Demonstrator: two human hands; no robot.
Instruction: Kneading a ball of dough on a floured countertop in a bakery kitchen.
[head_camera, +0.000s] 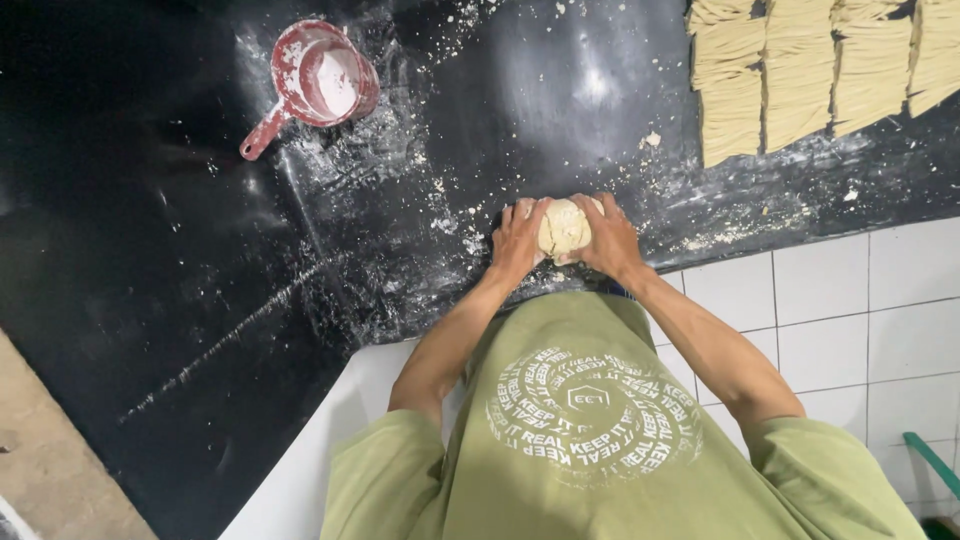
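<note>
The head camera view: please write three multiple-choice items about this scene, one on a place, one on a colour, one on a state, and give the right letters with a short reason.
1. Where does the scoop lie?
A. on the white tiles
B. on the black worktop, far from the hands
C. on the noodle bundles

2. What colour is the scoop?
A. red
B. blue
C. yellow

3. How is the dough ball held?
A. it lies untouched
B. one hand lifts it high
C. the left hand and the right hand press it from both sides

Answers:
1 B, it rests on the floured black surface, up and to the left in the picture.
2 A, its handle and rim are red under flour.
3 C, both hands cup the dough on the worktop.
</note>
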